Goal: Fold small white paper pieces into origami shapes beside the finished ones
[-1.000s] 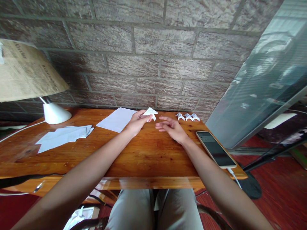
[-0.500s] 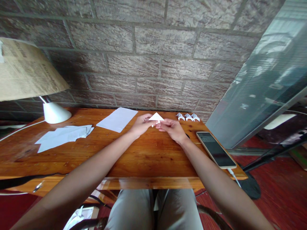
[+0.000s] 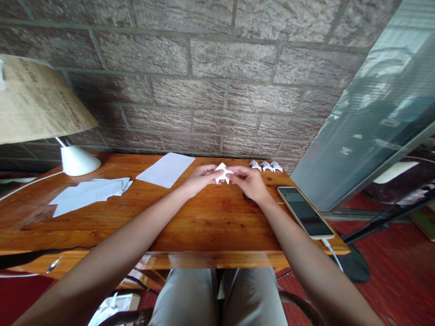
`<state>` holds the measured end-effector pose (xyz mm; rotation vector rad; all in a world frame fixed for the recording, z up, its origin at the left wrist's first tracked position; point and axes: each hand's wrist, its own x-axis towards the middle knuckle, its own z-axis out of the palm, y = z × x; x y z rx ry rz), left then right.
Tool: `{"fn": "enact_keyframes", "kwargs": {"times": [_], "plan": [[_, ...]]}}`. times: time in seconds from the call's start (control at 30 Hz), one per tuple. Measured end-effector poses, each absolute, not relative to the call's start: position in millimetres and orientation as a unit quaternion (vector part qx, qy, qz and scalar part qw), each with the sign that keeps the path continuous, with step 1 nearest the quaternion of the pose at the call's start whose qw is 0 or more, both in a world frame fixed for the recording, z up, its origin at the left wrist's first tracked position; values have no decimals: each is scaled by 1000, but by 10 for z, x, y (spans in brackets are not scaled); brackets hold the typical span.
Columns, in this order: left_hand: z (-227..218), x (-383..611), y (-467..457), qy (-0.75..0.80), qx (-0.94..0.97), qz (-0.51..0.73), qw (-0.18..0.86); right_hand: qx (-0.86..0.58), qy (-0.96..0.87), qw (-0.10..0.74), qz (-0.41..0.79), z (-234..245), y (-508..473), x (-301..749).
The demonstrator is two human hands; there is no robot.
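Note:
A small folded white paper piece (image 3: 222, 172) is pinched between both my hands above the far middle of the wooden table (image 3: 204, 222). My left hand (image 3: 199, 179) grips its left side with fingers closed. My right hand (image 3: 248, 181) grips its right side, fingers curled on it. Three finished small folded paper pieces (image 3: 267, 165) stand in a row just to the right, near the brick wall.
A flat white sheet (image 3: 166, 169) lies left of my hands, and a loose stack of white paper (image 3: 90, 192) further left. A lamp with a white base (image 3: 76, 159) stands at the far left. A phone (image 3: 305, 211) with a cable lies at the right edge.
My right hand moved in from open on the table and took hold of the paper piece with my left. The piece went from a flat triangle to a more folded shape.

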<state>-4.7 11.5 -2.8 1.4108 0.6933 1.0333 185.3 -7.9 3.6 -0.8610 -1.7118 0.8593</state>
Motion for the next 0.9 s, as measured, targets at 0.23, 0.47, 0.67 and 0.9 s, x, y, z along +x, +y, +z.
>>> {"fn": "enact_keyframes", "kwargs": {"times": [0.23,0.47,0.67,0.9], "plan": [[-38,-59,137,327,574,480,577,-345,-751,461,323,80,-123,1873],[-20,-49,120,307,582,479,581,-352,-726,480,344,94,-137,1847],[-58,-48,144,298,612,477,557,-364,-690,499,377,74,-110,1799],[-30,-32,90,312,593,474,572,-390,-643,524,400,52,-92,1768]]}}
